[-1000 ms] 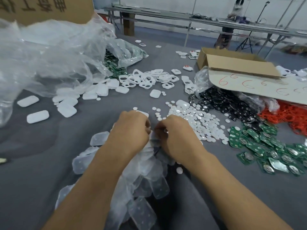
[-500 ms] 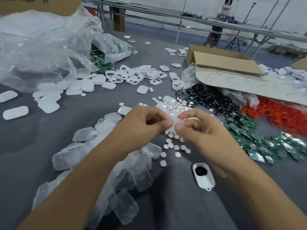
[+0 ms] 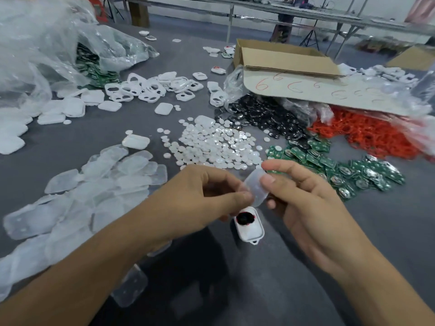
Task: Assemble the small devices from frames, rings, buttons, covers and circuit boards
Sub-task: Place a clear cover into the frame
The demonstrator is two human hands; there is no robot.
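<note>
clear cover [image 3: 256, 188] pinched between both hands' grip

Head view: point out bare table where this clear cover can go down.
Bare cloth right of the right hand, below the circuit boards; another strip between the clear-cover pile and the white shells. Crowded around the buttons.

A small-parts assembly workshop: the grey counter [image 3: 353, 231] is heaped with loose green circuit boards [image 3: 353, 170], red rings [image 3: 376, 137], white frames [image 3: 146, 90] and clear covers [image 3: 106, 180], beside plastic bags [image 3: 35, 55] and a cardboard box [image 3: 282, 60]. Long metal benches [image 3: 306, 17] stand behind.
</note>
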